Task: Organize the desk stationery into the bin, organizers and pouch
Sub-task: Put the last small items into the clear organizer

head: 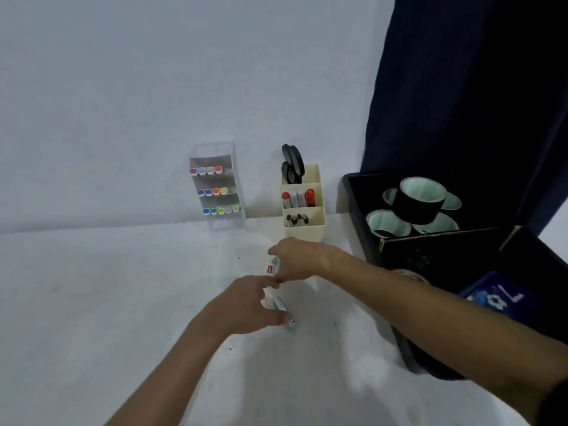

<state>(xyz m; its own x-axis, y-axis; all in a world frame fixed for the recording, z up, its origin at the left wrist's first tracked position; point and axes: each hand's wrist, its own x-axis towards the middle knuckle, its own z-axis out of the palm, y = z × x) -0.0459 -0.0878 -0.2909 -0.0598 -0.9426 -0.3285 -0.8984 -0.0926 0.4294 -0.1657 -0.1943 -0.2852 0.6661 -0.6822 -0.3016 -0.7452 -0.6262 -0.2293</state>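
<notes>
Head view: just before the cream three-tier plastic organizer (pixel 302 207), right hand (pixel 299 259) pinches a white marker (pixel 273 267); left hand (pixel 250 305) grips another pen (pixel 284 310). Best lift each clear, then drop upright.

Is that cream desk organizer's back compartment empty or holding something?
Holding something. The black-handled scissors stand upright in the rear slot of the cream plastic organizer, handles poking above its rim.

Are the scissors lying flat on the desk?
No, the scissors stand upright in the back compartment of the cream organizer, black handles sticking up above its rim.
</notes>
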